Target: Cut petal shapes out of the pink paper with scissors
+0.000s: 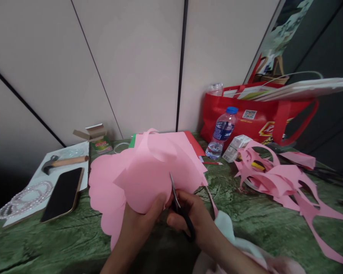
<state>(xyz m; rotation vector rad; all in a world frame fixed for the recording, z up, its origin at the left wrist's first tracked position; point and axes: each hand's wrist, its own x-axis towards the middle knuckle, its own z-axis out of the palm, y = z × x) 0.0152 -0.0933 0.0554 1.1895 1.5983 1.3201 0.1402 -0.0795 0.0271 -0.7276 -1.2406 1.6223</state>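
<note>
My left hand (145,220) pinches the lower edge of a pink paper sheet (148,182), thumb on top and fingers underneath. The sheet's near edge is cut to a round curve, and a curled strip rises at its far side. In my right hand (190,213) is a pair of black-handled scissors (175,196). Their blades lie at the right side of the curve, pointing away from me. Pink paper with a scalloped edge (105,182) lies beneath and to the left. Behind it is a stack of pink sheets (184,142), with red and green sheets showing at its edges.
Pink paper scraps (277,182) spread over the right side of the green table (65,243). A water bottle (221,133) stands before a red bag (246,110). At left lie a phone (63,194), a hammer (64,163) and a bead string (31,196).
</note>
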